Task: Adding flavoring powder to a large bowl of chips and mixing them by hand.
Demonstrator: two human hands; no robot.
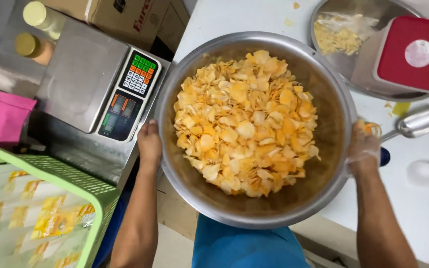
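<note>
Gripping opposite rims, the left hand (149,144) and gloved right hand (364,145) are holding a steel bowl (323,89) of orange chips (244,121) beside a white tabletop (239,17), with a smaller crumb-holding bowl (353,64) behind.

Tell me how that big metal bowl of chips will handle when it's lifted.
The metal bowl looks rigid, so it should not flex. The chips are thin and probably light, though fragile and apt to slide if it tilts. Its smooth rim may be slippery, and the left hand and gloved right hand grip opposite sides.
</note>
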